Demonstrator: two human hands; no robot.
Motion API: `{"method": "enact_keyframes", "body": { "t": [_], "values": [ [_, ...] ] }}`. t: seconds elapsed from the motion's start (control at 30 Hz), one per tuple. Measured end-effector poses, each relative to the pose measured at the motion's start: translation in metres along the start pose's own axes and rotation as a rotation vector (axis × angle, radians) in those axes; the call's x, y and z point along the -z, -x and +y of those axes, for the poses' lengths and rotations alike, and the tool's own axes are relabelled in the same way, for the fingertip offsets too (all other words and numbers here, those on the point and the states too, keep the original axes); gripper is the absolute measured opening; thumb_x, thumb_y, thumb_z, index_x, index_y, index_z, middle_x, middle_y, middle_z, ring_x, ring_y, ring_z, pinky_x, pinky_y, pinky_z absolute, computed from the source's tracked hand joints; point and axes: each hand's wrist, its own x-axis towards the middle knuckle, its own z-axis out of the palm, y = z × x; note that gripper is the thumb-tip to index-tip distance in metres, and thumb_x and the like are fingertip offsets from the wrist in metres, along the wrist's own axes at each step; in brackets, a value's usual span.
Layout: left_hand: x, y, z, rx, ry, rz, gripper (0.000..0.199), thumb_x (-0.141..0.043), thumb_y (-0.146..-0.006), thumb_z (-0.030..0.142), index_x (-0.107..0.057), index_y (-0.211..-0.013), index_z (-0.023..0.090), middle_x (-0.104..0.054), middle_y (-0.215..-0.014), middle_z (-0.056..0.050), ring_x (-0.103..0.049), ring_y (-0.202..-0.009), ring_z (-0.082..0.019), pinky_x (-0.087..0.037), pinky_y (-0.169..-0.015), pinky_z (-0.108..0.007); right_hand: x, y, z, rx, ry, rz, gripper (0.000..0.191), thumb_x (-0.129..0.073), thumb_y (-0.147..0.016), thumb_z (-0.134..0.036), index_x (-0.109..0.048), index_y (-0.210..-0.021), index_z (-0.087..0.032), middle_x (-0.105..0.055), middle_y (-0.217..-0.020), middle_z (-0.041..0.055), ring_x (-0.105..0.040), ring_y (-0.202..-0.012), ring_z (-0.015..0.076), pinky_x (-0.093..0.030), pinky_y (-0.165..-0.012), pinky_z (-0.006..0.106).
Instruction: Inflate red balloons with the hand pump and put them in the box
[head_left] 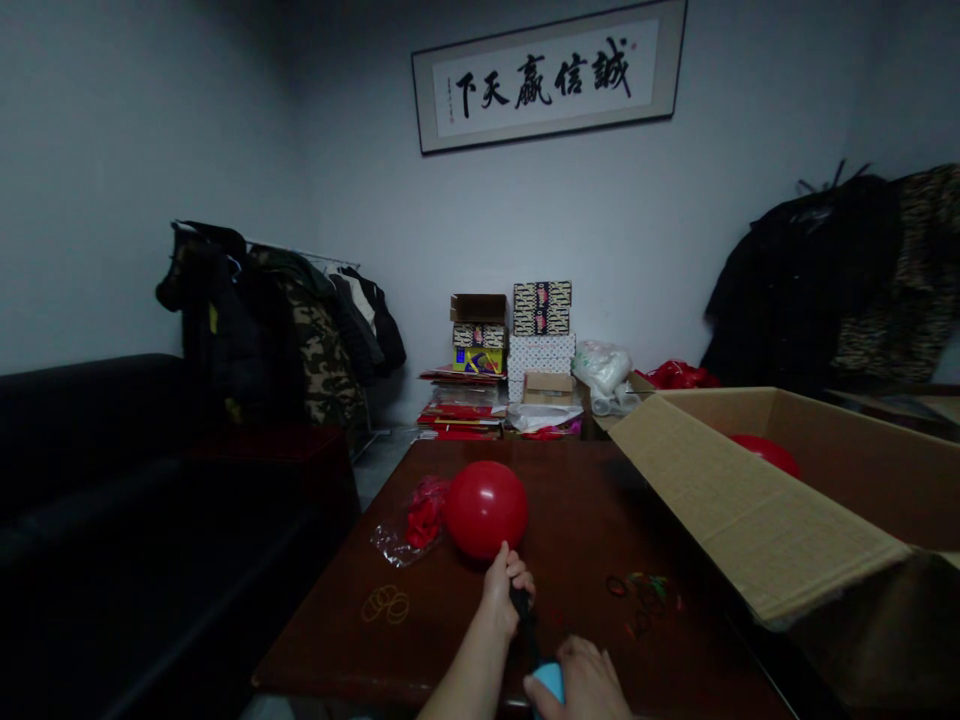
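A round, inflated red balloon (486, 508) stands out beyond my left hand (508, 588), which pinches its neck. That same hand wraps round the black front part of a hand pump (527, 628); the joint between balloon and pump is hidden by my fingers. My right hand (585, 682) grips the pump's light-blue part (550, 682) near the bottom edge of the view. Left of the balloon lies a clear bag of uninflated red balloons (425, 518). Yellowish rubber bands (386, 604) lie nearer me, and coloured bands (646, 598) lie to the right.
A large open cardboard box (750, 510) stands at the right, with another red balloon (766, 454) inside. The dark wooden table (592, 500) reaches towards stacked boxes (541, 355) by the wall. A black sofa (150, 540) is at left, near hanging coats (315, 330).
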Motion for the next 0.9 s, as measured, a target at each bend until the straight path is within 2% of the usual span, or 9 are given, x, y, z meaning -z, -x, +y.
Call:
{"method": "enact_keyframes", "body": {
  "t": [0.17, 0.27, 0.43, 0.57, 0.73, 0.9],
  "values": [
    [0.002, 0.002, -0.012, 0.003, -0.032, 0.001, 0.037, -0.059, -0.087, 0.034, -0.037, -0.062, 0.02, -0.03, -0.045, 0.009, -0.031, -0.033, -0.004, -0.028, -0.036, -0.015, 0.019, -0.014, -0.008, 0.002, -0.051, -0.031, 0.059, -0.038, -0.085, -0.052, -0.062, -0.111, -0.005, -0.062, -0.115, 0.0212, -0.053, -0.115, 0.0337, -0.033, -0.103, 0.051],
    [0.003, 0.004, -0.014, -0.028, -0.07, -0.03, 0.035, -0.065, -0.083, 0.036, -0.04, -0.063, 0.02, -0.032, -0.045, 0.009, -0.034, -0.035, -0.005, -0.029, -0.037, -0.017, 0.023, -0.016, -0.012, 0.002, -0.075, -0.02, 0.059, -0.036, -0.087, -0.052, -0.062, -0.111, -0.005, -0.062, -0.115, 0.0205, -0.053, -0.115, 0.033, -0.033, -0.103, 0.051],
    [0.002, 0.005, -0.01, -0.027, -0.095, -0.067, 0.034, -0.064, -0.083, 0.036, -0.041, -0.064, 0.019, -0.034, -0.046, 0.008, -0.034, -0.035, -0.005, -0.03, -0.039, -0.018, 0.019, -0.015, -0.016, -0.022, -0.085, -0.003, 0.062, -0.032, -0.09, -0.055, -0.061, -0.115, -0.006, -0.06, -0.122, 0.0209, -0.05, -0.121, 0.0324, -0.031, -0.105, 0.051],
    [0.001, 0.004, -0.01, -0.067, -0.109, -0.047, 0.034, -0.062, -0.085, 0.038, -0.042, -0.064, 0.019, -0.035, -0.045, 0.008, -0.035, -0.035, -0.006, -0.029, -0.038, -0.018, 0.018, -0.015, -0.018, -0.037, -0.048, -0.017, 0.064, -0.033, -0.089, -0.054, -0.057, -0.124, -0.006, -0.052, -0.135, 0.0195, -0.036, -0.134, 0.0326, -0.022, -0.111, 0.054],
    [0.002, -0.003, -0.011, -0.08, -0.135, -0.019, 0.033, -0.059, -0.087, 0.036, -0.042, -0.064, 0.019, -0.033, -0.045, 0.009, -0.034, -0.034, -0.006, -0.031, -0.039, -0.019, 0.012, -0.009, -0.019, -0.062, 0.054, 0.007, 0.056, -0.036, -0.088, -0.051, -0.066, -0.113, -0.01, -0.054, -0.134, 0.018, -0.033, -0.136, 0.0335, -0.018, -0.112, 0.056],
    [-0.004, -0.013, 0.003, -0.054, -0.117, 0.026, 0.035, -0.055, -0.089, 0.035, -0.038, -0.063, 0.02, -0.028, -0.043, 0.01, -0.03, -0.032, -0.005, -0.028, -0.038, -0.017, -0.008, 0.008, -0.004, -0.007, 0.087, 0.076, 0.047, -0.045, -0.086, -0.049, -0.07, -0.103, -0.014, -0.059, -0.128, 0.0165, -0.037, -0.134, 0.0344, -0.02, -0.111, 0.058]
  ]
}}
